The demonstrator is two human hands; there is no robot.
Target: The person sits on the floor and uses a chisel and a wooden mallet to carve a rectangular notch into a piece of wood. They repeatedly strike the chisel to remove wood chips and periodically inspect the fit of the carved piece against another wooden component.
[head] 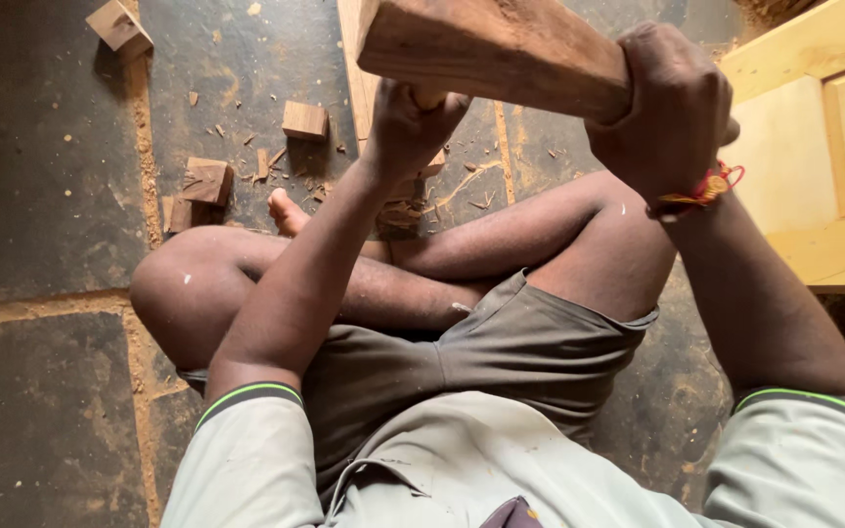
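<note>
person seated cross-legged on the stone floor (41, 196). right hand (672, 108) is clamped round the narrow end of a heavy wooden mallet (491, 49), raised at twelve o'clock; its long axis runs from that hand toward ten o'clock. left hand (408, 122) is closed on a small tool whose wooden butt (429, 98) shows above the fist (its working end is hidden). the mallet head lies just above and touching the line of the left fist, so the right hand drives, the left steadies. offcut blocks (305, 120) and chips lie at eleven o'clock; a pale cabinet (833, 147) at two.
</note>
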